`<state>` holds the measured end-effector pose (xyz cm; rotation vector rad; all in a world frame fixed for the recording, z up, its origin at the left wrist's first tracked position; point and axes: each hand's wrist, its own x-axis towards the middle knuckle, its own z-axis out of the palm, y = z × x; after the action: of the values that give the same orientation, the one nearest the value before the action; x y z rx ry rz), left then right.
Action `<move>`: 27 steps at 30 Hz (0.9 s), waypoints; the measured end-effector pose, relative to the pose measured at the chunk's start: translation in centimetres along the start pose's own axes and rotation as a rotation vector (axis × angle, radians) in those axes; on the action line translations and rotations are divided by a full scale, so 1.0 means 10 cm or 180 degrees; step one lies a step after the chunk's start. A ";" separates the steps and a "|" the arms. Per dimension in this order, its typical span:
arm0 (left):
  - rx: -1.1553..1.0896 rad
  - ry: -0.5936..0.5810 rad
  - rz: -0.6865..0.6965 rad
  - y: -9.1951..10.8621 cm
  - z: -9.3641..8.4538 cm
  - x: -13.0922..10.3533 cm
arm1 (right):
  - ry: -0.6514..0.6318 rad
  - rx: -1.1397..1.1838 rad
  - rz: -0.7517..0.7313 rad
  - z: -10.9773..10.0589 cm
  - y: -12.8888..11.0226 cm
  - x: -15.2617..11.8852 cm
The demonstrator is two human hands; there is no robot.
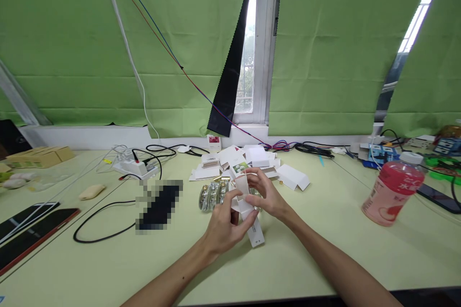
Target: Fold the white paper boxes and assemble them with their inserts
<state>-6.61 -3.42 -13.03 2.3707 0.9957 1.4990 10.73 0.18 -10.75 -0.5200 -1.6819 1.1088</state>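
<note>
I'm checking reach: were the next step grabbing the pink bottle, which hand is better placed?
Probably the right hand: the pink bottle stands to its right, farther from the left hand. Both hands touch the white carton, though.

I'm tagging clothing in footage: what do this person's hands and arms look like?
The left hand and right hand are bare: no gloves, watch or bracelet, and no ring that shows. No sleeve shows on the left forearm or right forearm.

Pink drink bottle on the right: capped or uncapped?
Capped: the white cap sits over the neck of the pink bottle.
</note>
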 end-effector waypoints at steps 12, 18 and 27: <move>-0.0005 -0.0022 0.0052 0.02 -0.01 0.01 | -0.0033 0.0096 -0.0066 0.02 -0.02 0.00; -0.0020 -0.0085 -0.0020 -0.01 0.00 0.00 | -0.0055 0.0023 -0.0142 0.01 -0.04 0.00; -0.0090 -0.0054 -0.0070 0.00 0.00 0.00 | -0.0050 -0.0203 -0.0138 -0.01 -0.03 0.00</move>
<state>-6.60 -3.39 -13.07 2.3414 0.9869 1.4730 10.89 0.09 -10.52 -0.5140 -1.7389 1.0333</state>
